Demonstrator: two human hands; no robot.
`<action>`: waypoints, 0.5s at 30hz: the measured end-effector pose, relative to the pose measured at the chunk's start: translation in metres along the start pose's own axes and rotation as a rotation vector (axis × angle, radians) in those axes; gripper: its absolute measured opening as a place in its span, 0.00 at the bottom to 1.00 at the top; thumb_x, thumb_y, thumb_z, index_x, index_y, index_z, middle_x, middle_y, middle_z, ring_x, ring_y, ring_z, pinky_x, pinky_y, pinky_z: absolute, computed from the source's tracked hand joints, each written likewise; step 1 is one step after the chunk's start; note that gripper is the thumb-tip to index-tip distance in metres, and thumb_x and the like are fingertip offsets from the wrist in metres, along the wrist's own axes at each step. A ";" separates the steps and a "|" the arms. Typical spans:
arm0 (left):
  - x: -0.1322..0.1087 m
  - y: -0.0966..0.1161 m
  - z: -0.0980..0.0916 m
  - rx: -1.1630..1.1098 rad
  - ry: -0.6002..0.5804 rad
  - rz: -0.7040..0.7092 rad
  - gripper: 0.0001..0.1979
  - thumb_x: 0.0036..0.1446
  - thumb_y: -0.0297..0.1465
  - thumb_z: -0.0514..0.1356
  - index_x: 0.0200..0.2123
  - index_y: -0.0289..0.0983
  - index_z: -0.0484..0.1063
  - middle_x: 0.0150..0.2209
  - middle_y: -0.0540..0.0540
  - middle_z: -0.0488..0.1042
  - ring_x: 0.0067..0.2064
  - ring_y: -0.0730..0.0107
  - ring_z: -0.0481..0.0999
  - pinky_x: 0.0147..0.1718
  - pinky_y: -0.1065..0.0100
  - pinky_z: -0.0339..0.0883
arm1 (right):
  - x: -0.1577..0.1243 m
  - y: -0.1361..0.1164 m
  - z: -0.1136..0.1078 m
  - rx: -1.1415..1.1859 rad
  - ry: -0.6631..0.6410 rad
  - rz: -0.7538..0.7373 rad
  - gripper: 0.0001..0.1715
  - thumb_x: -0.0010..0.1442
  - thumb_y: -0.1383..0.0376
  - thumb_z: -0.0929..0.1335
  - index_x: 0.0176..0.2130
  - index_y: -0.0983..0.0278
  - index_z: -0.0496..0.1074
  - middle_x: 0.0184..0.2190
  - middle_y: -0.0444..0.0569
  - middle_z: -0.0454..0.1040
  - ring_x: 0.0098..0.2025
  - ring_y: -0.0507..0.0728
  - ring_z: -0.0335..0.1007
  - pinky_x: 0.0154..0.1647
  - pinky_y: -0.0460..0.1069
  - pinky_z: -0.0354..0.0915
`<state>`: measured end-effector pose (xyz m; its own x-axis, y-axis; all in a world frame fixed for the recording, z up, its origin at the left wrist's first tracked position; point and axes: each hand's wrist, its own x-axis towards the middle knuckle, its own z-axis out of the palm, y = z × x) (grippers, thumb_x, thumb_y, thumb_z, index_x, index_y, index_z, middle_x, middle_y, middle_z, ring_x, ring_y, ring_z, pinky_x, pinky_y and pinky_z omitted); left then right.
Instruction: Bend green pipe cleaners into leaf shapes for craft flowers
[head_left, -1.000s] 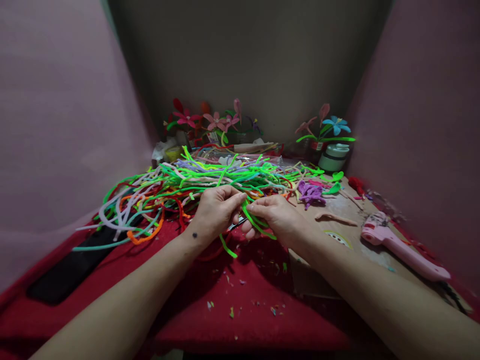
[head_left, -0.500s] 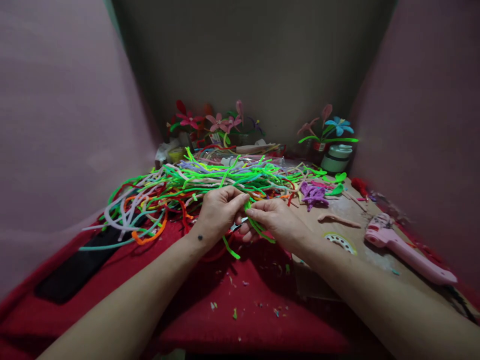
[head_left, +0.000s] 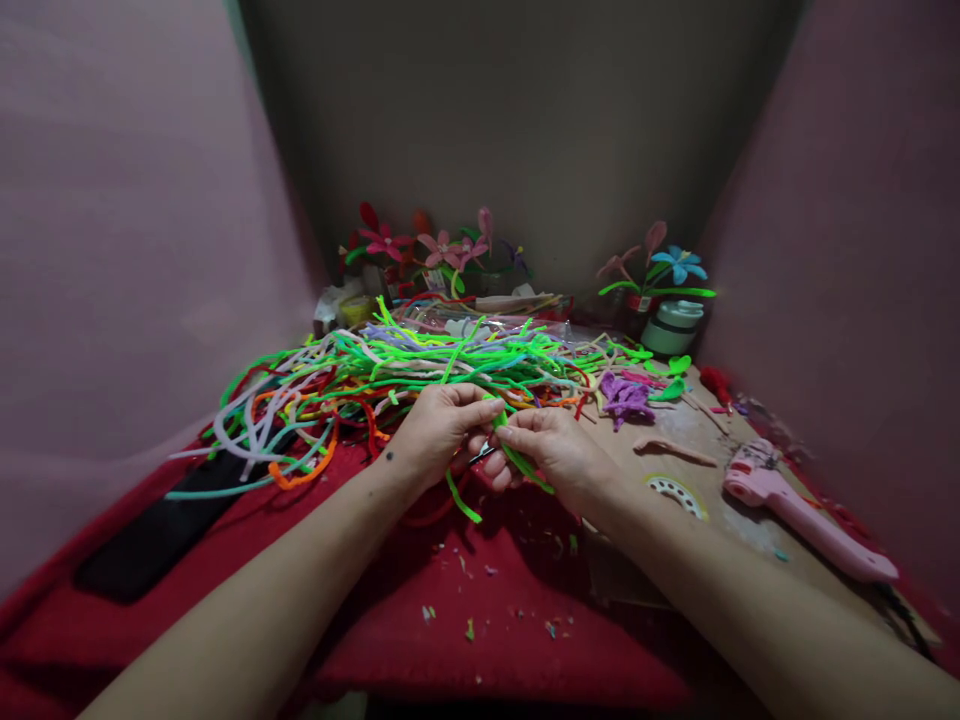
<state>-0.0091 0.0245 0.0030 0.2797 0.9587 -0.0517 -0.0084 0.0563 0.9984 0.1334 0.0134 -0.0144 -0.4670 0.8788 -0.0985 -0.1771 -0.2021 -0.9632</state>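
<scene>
While your forearms reach in from the near corners of the red-clothed tabletop [head_left: 420, 640], your two hands come close together above its middle. Your left hand [head_left: 439, 425] is nearly closed, thumb and forefinger pinched on a bright green fuzzy stem [head_left: 527, 468], its other fingers curled beneath. Your right hand [head_left: 551, 445] pinches the same green piece between thumb and forefinger, just beside the left fingertips, with its remaining fingers loosely bent. The green piece runs between your fingertips and slants down past your right fingers towards the near edge. Another green strand [head_left: 463, 502] hangs below your left hand; whether it belongs to the same piece, you cannot tell. A dark, shiny object [head_left: 482, 455] shows under your hands, mostly hidden.

Beyond them, a heaped pile of fuzzy stems [head_left: 450, 355], mostly green with white, lilac, orange and red, spreads towards the far edge. A flat black slab [head_left: 161, 530] lies along the left edge, partly under the pile. Along the right edge, a cardboard sheet [head_left: 664, 424] carries a purple fuzzy bundle [head_left: 627, 398], a tan stem [head_left: 679, 452], a white disc with holes [head_left: 677, 495] and a pink tool [head_left: 810, 520]. At the far edge stand pink flowers [head_left: 386, 242] towards the left, and a blue flower [head_left: 679, 264] behind a pale green jar [head_left: 673, 328] towards the right. Tiny scraps [head_left: 470, 630] dot the cloth near the near edge.
</scene>
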 end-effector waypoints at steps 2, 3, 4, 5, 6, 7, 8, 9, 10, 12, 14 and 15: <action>0.000 0.001 0.002 0.009 0.053 0.009 0.13 0.46 0.36 0.62 0.20 0.34 0.63 0.11 0.56 0.61 0.11 0.82 0.56 0.10 0.78 0.47 | 0.000 0.001 0.000 0.031 0.008 -0.003 0.08 0.50 0.64 0.68 0.27 0.69 0.70 0.20 0.47 0.73 0.20 0.50 0.68 0.23 0.46 0.65; 0.000 0.002 0.003 0.029 0.081 0.024 0.13 0.46 0.36 0.62 0.19 0.34 0.63 0.10 0.56 0.61 0.11 0.82 0.56 0.10 0.78 0.47 | 0.001 0.002 0.000 0.041 0.019 -0.003 0.08 0.48 0.64 0.69 0.26 0.69 0.70 0.20 0.48 0.73 0.20 0.51 0.68 0.24 0.46 0.65; -0.001 0.003 0.004 0.058 0.100 0.037 0.13 0.46 0.35 0.62 0.19 0.34 0.63 0.10 0.56 0.61 0.11 0.82 0.57 0.11 0.78 0.48 | 0.001 0.003 -0.001 0.045 0.027 -0.002 0.08 0.47 0.64 0.70 0.25 0.69 0.70 0.20 0.48 0.73 0.21 0.51 0.68 0.25 0.47 0.64; -0.001 0.004 0.004 0.091 0.104 0.045 0.13 0.46 0.35 0.61 0.19 0.34 0.63 0.10 0.56 0.61 0.12 0.82 0.58 0.11 0.78 0.49 | 0.001 0.003 -0.002 0.044 0.028 -0.001 0.08 0.46 0.64 0.70 0.24 0.69 0.70 0.20 0.48 0.73 0.21 0.51 0.68 0.25 0.47 0.64; -0.001 0.005 0.005 0.122 0.098 0.048 0.13 0.47 0.35 0.61 0.19 0.34 0.63 0.10 0.55 0.62 0.12 0.81 0.59 0.12 0.78 0.50 | 0.001 0.004 -0.002 0.041 0.020 0.001 0.08 0.45 0.64 0.70 0.23 0.69 0.71 0.20 0.48 0.73 0.21 0.51 0.68 0.25 0.47 0.63; -0.002 0.006 0.005 0.147 0.080 0.041 0.13 0.47 0.35 0.60 0.19 0.34 0.63 0.10 0.55 0.62 0.12 0.81 0.59 0.12 0.78 0.50 | 0.001 0.005 -0.003 0.041 0.013 0.001 0.08 0.45 0.64 0.70 0.22 0.69 0.71 0.19 0.47 0.72 0.21 0.51 0.67 0.25 0.47 0.62; -0.002 0.007 0.005 0.165 0.060 0.028 0.12 0.47 0.35 0.60 0.19 0.34 0.64 0.10 0.55 0.61 0.12 0.81 0.60 0.12 0.77 0.50 | 0.002 0.005 -0.004 0.044 0.012 0.001 0.08 0.45 0.64 0.70 0.22 0.68 0.71 0.18 0.46 0.71 0.20 0.50 0.65 0.24 0.47 0.60; -0.002 0.008 0.005 0.175 0.044 0.018 0.12 0.47 0.34 0.60 0.19 0.34 0.64 0.10 0.55 0.61 0.12 0.81 0.59 0.12 0.77 0.49 | 0.002 0.006 -0.004 0.049 0.020 0.001 0.08 0.44 0.64 0.70 0.21 0.68 0.71 0.17 0.45 0.69 0.19 0.49 0.62 0.23 0.46 0.58; -0.002 0.009 0.005 0.181 0.035 0.015 0.11 0.47 0.34 0.60 0.19 0.34 0.65 0.10 0.56 0.61 0.12 0.81 0.58 0.12 0.77 0.48 | 0.003 0.007 -0.005 0.054 0.036 0.004 0.08 0.44 0.65 0.70 0.20 0.68 0.71 0.16 0.44 0.67 0.19 0.48 0.60 0.22 0.46 0.55; -0.002 0.009 0.004 0.185 0.025 0.013 0.11 0.46 0.33 0.61 0.19 0.33 0.65 0.11 0.56 0.60 0.13 0.83 0.56 0.12 0.78 0.46 | 0.005 0.008 -0.005 0.052 0.080 0.012 0.07 0.42 0.66 0.71 0.19 0.68 0.70 0.14 0.41 0.63 0.17 0.47 0.54 0.20 0.45 0.50; -0.001 0.008 0.003 0.147 0.006 0.006 0.11 0.46 0.33 0.62 0.20 0.33 0.65 0.11 0.56 0.59 0.13 0.84 0.54 0.12 0.78 0.44 | 0.006 0.008 -0.006 0.057 0.107 -0.001 0.08 0.40 0.67 0.72 0.18 0.68 0.70 0.13 0.39 0.61 0.17 0.46 0.51 0.20 0.45 0.47; -0.001 0.007 0.003 0.103 -0.002 0.006 0.11 0.46 0.34 0.62 0.22 0.33 0.65 0.12 0.57 0.60 0.14 0.84 0.54 0.13 0.78 0.44 | 0.006 0.007 -0.005 0.063 0.121 -0.017 0.08 0.40 0.67 0.72 0.18 0.68 0.70 0.13 0.39 0.60 0.17 0.46 0.50 0.20 0.46 0.46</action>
<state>-0.0068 0.0231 0.0099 0.2816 0.9584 -0.0453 0.0888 0.0210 0.9958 0.1341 0.0193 -0.0235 -0.3562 0.9273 -0.1155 -0.2402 -0.2103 -0.9477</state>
